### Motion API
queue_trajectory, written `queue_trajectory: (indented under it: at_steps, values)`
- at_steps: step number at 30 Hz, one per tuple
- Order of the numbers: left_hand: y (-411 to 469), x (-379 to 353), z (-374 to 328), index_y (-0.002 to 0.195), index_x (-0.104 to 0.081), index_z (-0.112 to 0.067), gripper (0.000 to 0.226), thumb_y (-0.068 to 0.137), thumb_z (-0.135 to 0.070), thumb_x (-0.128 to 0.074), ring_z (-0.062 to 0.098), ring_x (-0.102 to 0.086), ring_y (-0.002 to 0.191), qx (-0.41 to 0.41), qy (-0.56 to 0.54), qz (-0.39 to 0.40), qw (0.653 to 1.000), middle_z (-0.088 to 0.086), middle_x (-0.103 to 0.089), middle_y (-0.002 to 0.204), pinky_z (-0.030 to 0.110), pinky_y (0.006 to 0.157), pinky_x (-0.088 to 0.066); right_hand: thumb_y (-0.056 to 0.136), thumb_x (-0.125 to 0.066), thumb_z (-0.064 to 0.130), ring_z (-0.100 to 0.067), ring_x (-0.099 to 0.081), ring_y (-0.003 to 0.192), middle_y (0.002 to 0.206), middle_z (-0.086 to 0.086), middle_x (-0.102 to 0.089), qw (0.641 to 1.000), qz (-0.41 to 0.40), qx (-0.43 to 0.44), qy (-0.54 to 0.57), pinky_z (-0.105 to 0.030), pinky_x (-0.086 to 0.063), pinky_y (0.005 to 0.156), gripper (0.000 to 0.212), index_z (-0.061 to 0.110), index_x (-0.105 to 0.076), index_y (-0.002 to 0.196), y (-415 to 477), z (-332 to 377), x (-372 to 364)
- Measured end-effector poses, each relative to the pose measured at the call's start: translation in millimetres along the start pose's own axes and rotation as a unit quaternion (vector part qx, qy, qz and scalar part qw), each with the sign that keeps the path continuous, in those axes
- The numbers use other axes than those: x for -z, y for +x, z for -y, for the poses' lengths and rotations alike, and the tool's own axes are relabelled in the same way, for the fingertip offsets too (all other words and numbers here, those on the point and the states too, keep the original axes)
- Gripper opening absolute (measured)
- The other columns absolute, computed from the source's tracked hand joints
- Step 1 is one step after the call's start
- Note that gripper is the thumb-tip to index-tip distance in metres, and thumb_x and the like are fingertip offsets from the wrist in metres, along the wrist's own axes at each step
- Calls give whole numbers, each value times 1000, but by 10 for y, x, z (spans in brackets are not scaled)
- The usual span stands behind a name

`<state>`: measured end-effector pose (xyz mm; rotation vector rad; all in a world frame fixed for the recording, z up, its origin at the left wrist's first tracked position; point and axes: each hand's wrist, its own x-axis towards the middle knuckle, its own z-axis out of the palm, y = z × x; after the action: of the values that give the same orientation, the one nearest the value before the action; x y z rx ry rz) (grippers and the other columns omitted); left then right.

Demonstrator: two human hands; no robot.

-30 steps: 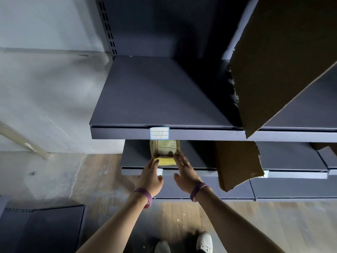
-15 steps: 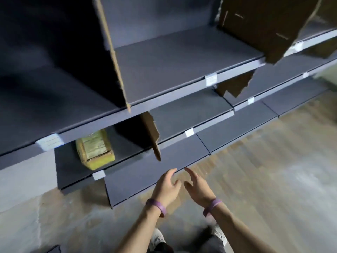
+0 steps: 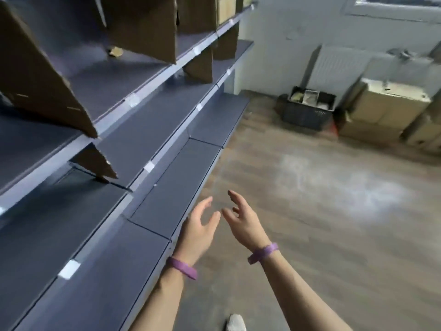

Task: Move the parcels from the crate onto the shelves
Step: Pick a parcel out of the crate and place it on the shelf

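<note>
Both your hands are empty. Your left hand [image 3: 198, 231] is spread loose with the fingers apart and curled slightly, over the front edge of the lowest shelf. Your right hand [image 3: 243, 222] is just beside it, also wide, fingers relaxed, above the wooden floor [image 3: 322, 223]. The two thumbs nearly meet but do not touch. Each wrist carries a purple band [image 3: 182, 267].

The shelves [image 3: 148, 130] run along your left side, dark grey, in stepped tiers with small white labels [image 3: 149, 166] on their front edges. Brown cardboard dividers [image 3: 45, 87] stand on the upper tiers and lean at a tilt; a torn one [image 3: 95, 164] sits on the tier below. The near shelf sections in view hold no parcels. At the far end of the top tier a light box [image 3: 225, 8] shows, though it is too blurred to say what it is.

The crate [image 3: 307, 111] is well apart from you, on the floor by the far wall, dark and latticed, with parcels [image 3: 309, 97] visible inside it, pale and packed together. Just to its right stands a stack of cardboard boxes [image 3: 384, 111]. A white radiator [image 3: 334, 68] hangs on the wall behind the crate.

The toe of your shoe [image 3: 235, 322] shows at the bottom edge.
</note>
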<state>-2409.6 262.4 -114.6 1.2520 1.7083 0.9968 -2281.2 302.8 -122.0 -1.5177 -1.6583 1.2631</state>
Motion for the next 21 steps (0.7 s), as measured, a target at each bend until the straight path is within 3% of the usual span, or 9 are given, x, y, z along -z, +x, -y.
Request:
queue_trajectory:
  at_steps: [8,21]
  values:
    - [1131,-1005,-686,132,-49,-25,40,93,-23,-57,0,-46,115,-42,-18,112,993,-14,-51,121,18,95,-34,95,-56,22,-14,-50,124,143,12,-44,981,-141,-58,118,-23,-39,96,51,28,-40,143,717,-296,1210]
    - [4042,-1872,-1542,131,-50,-25,40,92,-23,-57,14,-51,118,-53,-54,165,983,0,-55,130,31,101,-40,96,-56,25,-18,-46,131,149,7,-41,969,-228,-65,76,-32,-42,105,51,27,-39,144,3205,-207,2564]
